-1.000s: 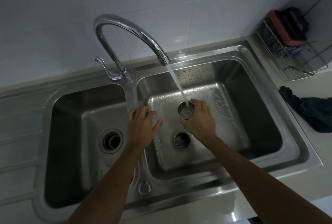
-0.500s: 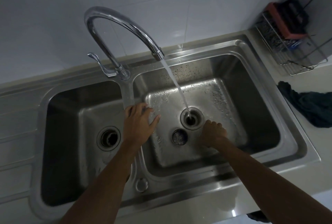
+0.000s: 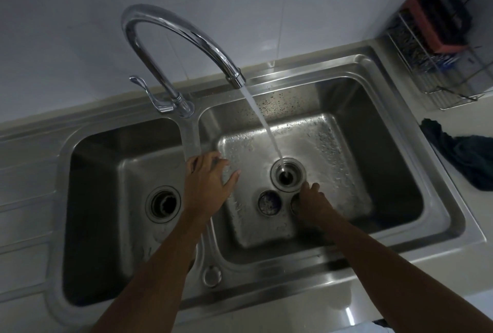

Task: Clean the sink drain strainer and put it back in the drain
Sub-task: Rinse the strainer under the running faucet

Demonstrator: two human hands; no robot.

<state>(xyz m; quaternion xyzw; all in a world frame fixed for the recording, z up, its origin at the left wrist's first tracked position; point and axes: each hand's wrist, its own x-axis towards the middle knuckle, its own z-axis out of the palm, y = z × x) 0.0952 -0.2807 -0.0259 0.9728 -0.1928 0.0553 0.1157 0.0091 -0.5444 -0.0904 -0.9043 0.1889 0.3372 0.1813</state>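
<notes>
Water runs from the chrome faucet (image 3: 186, 36) straight into the open drain (image 3: 276, 186) of the right basin (image 3: 333, 146). My right hand (image 3: 313, 202) is low on the basin floor just in front of the drain. Its curled fingers hold the metal strainer (image 3: 294, 204), of which only a dark round edge shows at the hand's left. A second round metal piece (image 3: 270, 202) lies on the floor beside it, untouched. Fingers spread, my left hand (image 3: 208, 180) rests on the divider between the two basins.
The left basin (image 3: 106, 172) has its own drain (image 3: 163, 204). A wire rack (image 3: 440, 66) with a sponge and scrubbers stands on the counter at the back right. A dark cloth (image 3: 466, 156) lies on the counter right of the sink.
My right hand has taken the strainer out of the water stream and down to the basin floor in front of the drain. Water now falls straight into the open drain. My left hand has stayed put.
</notes>
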